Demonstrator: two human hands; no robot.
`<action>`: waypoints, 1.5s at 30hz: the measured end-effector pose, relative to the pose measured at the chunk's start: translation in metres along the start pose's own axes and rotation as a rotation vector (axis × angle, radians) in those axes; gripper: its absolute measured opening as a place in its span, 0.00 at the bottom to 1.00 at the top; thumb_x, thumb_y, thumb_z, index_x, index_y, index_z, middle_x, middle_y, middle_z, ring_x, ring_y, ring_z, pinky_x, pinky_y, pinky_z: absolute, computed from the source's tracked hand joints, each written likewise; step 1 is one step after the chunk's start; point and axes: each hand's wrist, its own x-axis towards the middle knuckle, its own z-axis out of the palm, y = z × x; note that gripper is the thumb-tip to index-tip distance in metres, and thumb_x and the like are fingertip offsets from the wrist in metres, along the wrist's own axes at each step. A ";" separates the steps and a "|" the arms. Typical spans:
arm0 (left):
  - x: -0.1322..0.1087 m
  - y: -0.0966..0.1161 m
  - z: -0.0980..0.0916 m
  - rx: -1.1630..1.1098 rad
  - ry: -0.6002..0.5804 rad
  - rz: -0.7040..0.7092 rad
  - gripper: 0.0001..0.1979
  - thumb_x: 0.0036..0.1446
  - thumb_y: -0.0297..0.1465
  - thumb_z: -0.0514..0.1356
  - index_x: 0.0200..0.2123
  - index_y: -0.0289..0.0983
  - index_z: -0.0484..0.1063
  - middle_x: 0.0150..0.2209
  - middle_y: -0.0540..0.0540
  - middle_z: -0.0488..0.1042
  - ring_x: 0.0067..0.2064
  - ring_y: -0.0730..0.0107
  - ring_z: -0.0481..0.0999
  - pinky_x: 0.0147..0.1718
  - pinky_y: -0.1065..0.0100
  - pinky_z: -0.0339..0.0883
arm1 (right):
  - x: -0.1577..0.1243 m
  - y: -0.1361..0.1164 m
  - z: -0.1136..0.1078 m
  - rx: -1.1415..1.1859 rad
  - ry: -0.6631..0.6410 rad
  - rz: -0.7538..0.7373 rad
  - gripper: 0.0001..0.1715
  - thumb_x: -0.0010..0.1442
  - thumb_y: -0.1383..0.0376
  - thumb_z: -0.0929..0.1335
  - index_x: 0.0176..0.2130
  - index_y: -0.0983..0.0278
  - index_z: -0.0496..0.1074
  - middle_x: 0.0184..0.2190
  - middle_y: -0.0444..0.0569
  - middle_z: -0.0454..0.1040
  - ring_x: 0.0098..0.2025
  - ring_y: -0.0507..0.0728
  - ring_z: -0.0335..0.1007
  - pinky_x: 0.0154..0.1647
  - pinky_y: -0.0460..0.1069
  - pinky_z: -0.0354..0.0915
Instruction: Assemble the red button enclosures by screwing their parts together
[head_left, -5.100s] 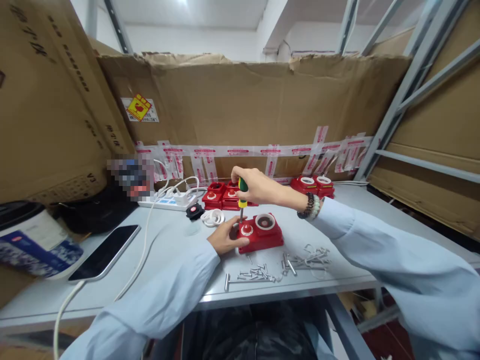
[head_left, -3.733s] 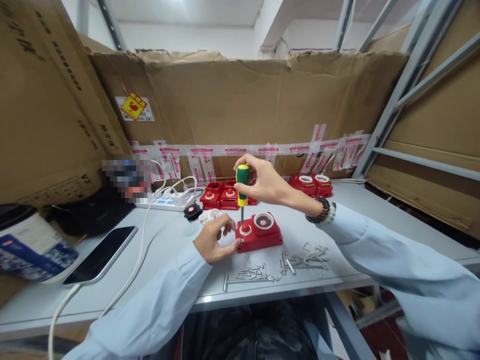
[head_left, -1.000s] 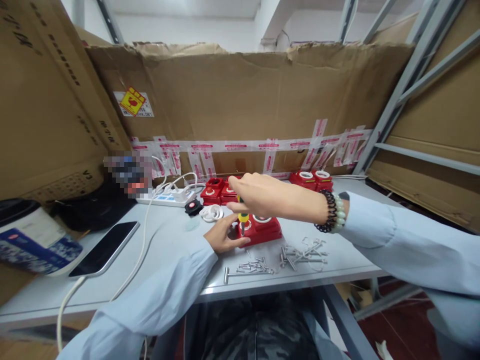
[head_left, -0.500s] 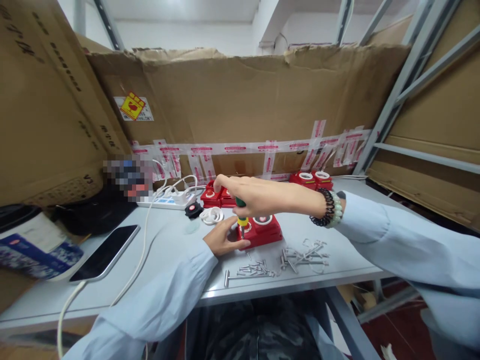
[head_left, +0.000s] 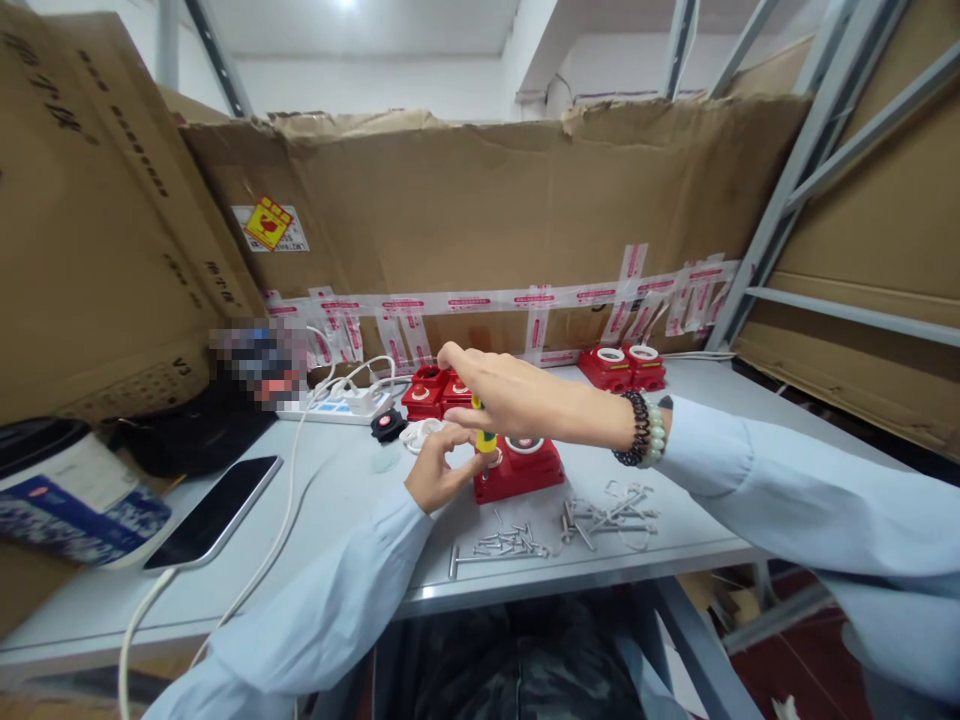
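A red box-shaped unit with round, white-ringed openings sits on the table in front of me. A screwdriver with a yellow and green handle stands upright over its left front corner, tip down. My right hand lies over the top of the handle, fingers long and thumb against it, hiding its upper end. Lower down, my left hand has thumb and forefinger about the handle's lower part. Loose screws lie in front of the unit, beside a T-shaped metal bar. More metal T-bars are heaped to the right.
More red units stand behind and at the back right. White rings and a black knob lie left. A power strip, cables, a phone and a tub stand further left. Cardboard walls the back.
My left hand has risen from the red unit's corner to the screwdriver handle. My right hand's thumb has straightened, and the hand has shifted slightly left on the handle.
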 end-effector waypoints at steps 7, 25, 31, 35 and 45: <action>0.002 -0.008 0.003 -0.043 0.045 -0.101 0.21 0.44 0.47 0.64 0.33 0.35 0.74 0.31 0.49 0.76 0.29 0.70 0.66 0.29 0.68 0.59 | 0.002 -0.002 -0.001 0.005 0.003 -0.002 0.19 0.55 0.65 0.64 0.46 0.67 0.57 0.37 0.54 0.72 0.31 0.54 0.64 0.29 0.48 0.55; 0.001 -0.012 -0.006 -0.145 -0.082 -0.039 0.17 0.52 0.43 0.61 0.28 0.34 0.76 0.26 0.46 0.75 0.29 0.70 0.66 0.29 0.68 0.57 | 0.000 -0.001 0.000 0.026 0.028 -0.003 0.07 0.56 0.63 0.63 0.35 0.65 0.62 0.30 0.49 0.70 0.28 0.51 0.58 0.27 0.47 0.51; 0.001 -0.003 -0.005 -0.119 -0.050 -0.043 0.19 0.47 0.44 0.63 0.34 0.34 0.75 0.27 0.48 0.73 0.27 0.72 0.63 0.26 0.70 0.56 | -0.003 -0.001 -0.003 0.048 0.043 0.021 0.04 0.54 0.66 0.63 0.32 0.65 0.62 0.30 0.49 0.69 0.29 0.51 0.57 0.29 0.47 0.51; 0.000 0.000 -0.005 -0.173 -0.125 -0.049 0.16 0.53 0.43 0.59 0.29 0.34 0.74 0.28 0.47 0.75 0.29 0.71 0.66 0.29 0.69 0.58 | -0.005 -0.002 -0.004 0.073 0.028 0.045 0.04 0.53 0.67 0.63 0.33 0.65 0.62 0.30 0.48 0.70 0.29 0.51 0.58 0.30 0.47 0.51; -0.001 -0.007 -0.003 -0.177 -0.111 -0.011 0.13 0.53 0.39 0.60 0.31 0.33 0.74 0.27 0.47 0.73 0.28 0.73 0.64 0.29 0.70 0.58 | -0.005 -0.002 0.000 0.099 0.062 0.023 0.07 0.54 0.68 0.63 0.36 0.65 0.61 0.31 0.48 0.70 0.29 0.51 0.58 0.29 0.47 0.50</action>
